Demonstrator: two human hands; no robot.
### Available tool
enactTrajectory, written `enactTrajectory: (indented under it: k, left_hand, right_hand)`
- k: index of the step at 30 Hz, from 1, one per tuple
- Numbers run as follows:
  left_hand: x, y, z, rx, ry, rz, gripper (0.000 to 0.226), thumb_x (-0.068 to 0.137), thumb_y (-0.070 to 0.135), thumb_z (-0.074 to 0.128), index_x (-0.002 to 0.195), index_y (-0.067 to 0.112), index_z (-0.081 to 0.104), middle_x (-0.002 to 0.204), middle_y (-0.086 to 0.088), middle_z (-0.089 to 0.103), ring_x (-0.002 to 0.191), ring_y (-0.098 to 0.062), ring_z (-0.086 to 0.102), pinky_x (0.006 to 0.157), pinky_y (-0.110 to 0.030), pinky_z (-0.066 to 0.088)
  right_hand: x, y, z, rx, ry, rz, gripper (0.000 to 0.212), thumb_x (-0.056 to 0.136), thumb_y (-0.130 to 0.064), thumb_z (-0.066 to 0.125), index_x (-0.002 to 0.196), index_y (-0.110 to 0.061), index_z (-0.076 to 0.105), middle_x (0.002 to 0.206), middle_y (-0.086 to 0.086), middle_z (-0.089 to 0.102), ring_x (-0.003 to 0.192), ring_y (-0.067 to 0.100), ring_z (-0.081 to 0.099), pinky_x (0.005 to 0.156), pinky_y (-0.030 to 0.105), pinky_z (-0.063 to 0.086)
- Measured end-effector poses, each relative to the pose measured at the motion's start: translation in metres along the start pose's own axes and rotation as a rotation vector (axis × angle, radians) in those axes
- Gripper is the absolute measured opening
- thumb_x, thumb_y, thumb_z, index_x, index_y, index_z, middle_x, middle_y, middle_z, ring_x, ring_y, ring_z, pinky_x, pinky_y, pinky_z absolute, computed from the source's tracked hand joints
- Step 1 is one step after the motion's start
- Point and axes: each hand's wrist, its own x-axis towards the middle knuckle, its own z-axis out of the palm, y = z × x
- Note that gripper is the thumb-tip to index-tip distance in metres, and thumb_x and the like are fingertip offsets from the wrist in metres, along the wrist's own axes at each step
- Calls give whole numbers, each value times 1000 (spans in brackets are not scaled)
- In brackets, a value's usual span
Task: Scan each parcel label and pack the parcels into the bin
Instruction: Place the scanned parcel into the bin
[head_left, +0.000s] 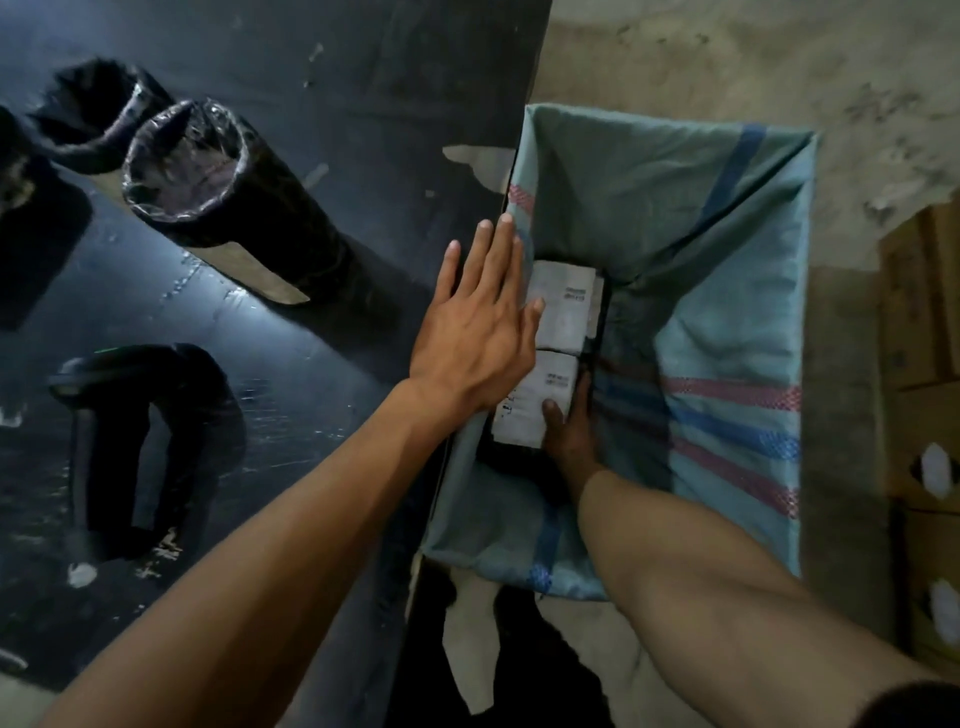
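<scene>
The bin (737, 291) is a box lined with a teal woven sack, standing right of the black table. Two black parcels with white labels lie against its left wall: a far parcel (569, 306) and a near parcel (535, 400). My right hand (569, 426) reaches down into the bin and grips the near parcel, thumb on its label. My left hand (478, 322) hovers flat with fingers spread over the bin's left rim, holding nothing. A black handheld scanner (140, 431) stands on the table at the left.
Two black wrapped cylindrical parcels (208, 182) lie on the black table (322, 78) at the upper left. Cardboard boxes (924, 374) are stacked on the floor right of the bin. Bare concrete floor (727, 52) lies beyond the bin.
</scene>
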Motion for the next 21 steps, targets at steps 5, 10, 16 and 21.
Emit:
enactTrajectory:
  k: [5,10,16,21]
  left_hand:
    - [0,1,-1,25,-3,-6,65,107,40,20,159,2,8,168,-14,-1,155,-25,-4,125,-47,2]
    - [0,0,-3,35,-29,-9,66,107,40,20,159,3,4,168,-13,-5,155,-24,-7,125,-46,0]
    - [-1,-1,-5,21,-44,-1,65,107,40,19,159,4,2,168,-11,-7,154,-23,-10,125,-45,-3]
    - [-1,-4,-4,-27,-48,13,66,107,40,19,159,4,3,168,-11,-7,154,-23,-10,125,-45,-4]
  right_hand:
    - [13,15,4,-320,-26,156,73,112,-41,41,167,-32,-6,176,15,1,161,34,12,129,50,14]
    - [21,8,-3,-404,-141,251,75,112,-48,36,164,-38,-17,175,18,-9,162,37,4,129,56,9]
    - [31,-23,-23,-702,-267,270,77,112,-44,36,167,-20,-12,175,19,5,159,42,15,129,52,17]
    - [26,-60,-44,-816,-283,162,67,110,-44,42,166,-14,23,172,17,25,156,39,27,126,50,28]
